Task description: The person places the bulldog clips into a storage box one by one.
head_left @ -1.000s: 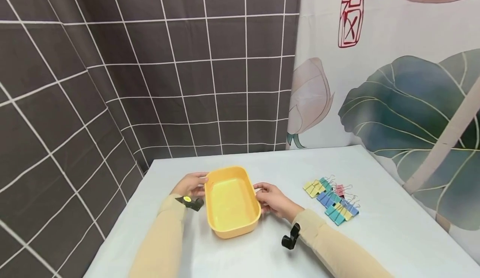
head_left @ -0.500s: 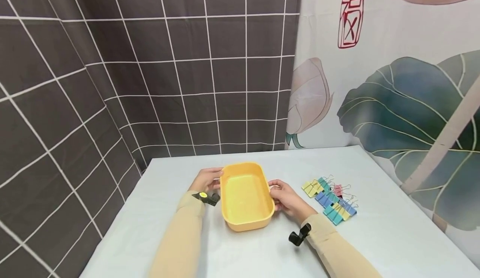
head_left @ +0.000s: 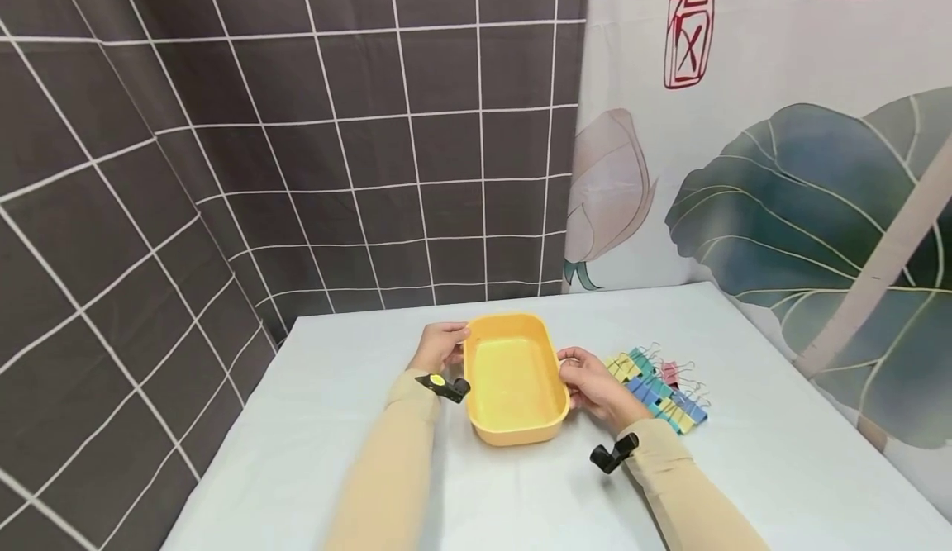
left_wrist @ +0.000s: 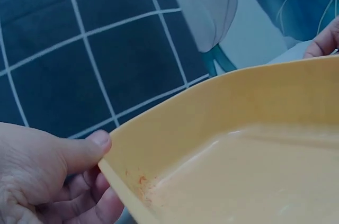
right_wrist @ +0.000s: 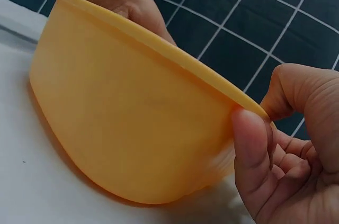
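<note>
A yellow plastic box [head_left: 516, 377], rectangular with rounded corners, is held between both hands over the middle of the table, open side up and with nothing inside. My left hand [head_left: 442, 344] grips its left wall near the far corner. In the left wrist view the thumb [left_wrist: 87, 152] lies over the rim, with the other fingers underneath. On the opposite side my right hand [head_left: 601, 386] pinches the rim; the right wrist view shows a fingertip [right_wrist: 250, 128] against the outer wall. Whether the box's base touches the table cannot be told.
Several coloured binder clips [head_left: 669, 394] lie in a cluster just right of the right hand, which partly covers them. The white table [head_left: 297, 460] reaches back to a dark gridded curtain [head_left: 335, 146] and a lotus-printed cloth [head_left: 803, 196].
Both hands have carried the yellow box to the right and slightly away from me, closer to the binder clips. Their hold on it looks the same. The clips stay put.
</note>
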Action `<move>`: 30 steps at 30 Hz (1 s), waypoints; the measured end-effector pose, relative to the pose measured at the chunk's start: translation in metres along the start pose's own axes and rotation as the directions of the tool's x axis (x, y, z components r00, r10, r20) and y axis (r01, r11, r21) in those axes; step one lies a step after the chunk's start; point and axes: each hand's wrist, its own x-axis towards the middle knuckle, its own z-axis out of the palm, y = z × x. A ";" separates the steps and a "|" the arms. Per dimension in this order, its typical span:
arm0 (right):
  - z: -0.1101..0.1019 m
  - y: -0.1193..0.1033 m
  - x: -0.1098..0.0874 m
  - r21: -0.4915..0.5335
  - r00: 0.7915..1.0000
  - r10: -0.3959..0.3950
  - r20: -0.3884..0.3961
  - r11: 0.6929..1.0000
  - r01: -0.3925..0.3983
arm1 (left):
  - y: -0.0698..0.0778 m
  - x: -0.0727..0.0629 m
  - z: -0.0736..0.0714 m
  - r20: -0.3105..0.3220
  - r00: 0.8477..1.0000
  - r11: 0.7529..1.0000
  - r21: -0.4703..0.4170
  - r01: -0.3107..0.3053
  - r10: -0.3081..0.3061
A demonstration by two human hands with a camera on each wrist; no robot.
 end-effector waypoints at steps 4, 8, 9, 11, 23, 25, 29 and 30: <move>-0.001 -0.002 -0.001 -0.010 1.000 -0.002 -0.003 1.000 0.002 | 0.001 -0.003 0.002 0.002 1.000 0.999 0.033 -0.008 0.008; -0.002 -0.004 -0.002 0.013 1.000 -0.004 -0.001 1.000 0.004 | 0.002 -0.011 -0.003 0.095 0.995 0.997 0.079 0.008 -0.015; -0.002 -0.004 -0.002 0.019 1.000 -0.004 0.002 1.000 0.004 | 0.001 -0.013 -0.004 0.124 0.992 0.995 0.096 0.008 -0.020; -0.002 -0.003 -0.002 0.028 1.000 0.001 0.006 1.000 -0.001 | 0.001 -0.019 -0.008 0.174 0.984 0.991 0.133 0.024 -0.047; -0.002 -0.001 0.000 0.044 1.000 0.018 0.010 0.999 -0.018 | 0.002 -0.052 -0.014 0.301 0.943 0.978 0.185 0.091 -0.145; -0.002 -0.002 0.000 0.045 1.000 0.018 0.016 0.999 -0.019 | 0.000 -0.055 -0.014 0.287 0.947 0.983 0.147 0.108 -0.147; -0.005 -0.002 0.000 0.037 0.999 0.014 0.040 0.999 -0.016 | -0.006 -0.060 -0.014 0.260 0.954 0.989 0.062 0.134 -0.146; -0.007 -0.002 -0.001 0.034 0.999 0.018 0.047 0.999 -0.020 | -0.008 -0.061 -0.014 0.257 0.956 0.990 0.039 0.135 -0.141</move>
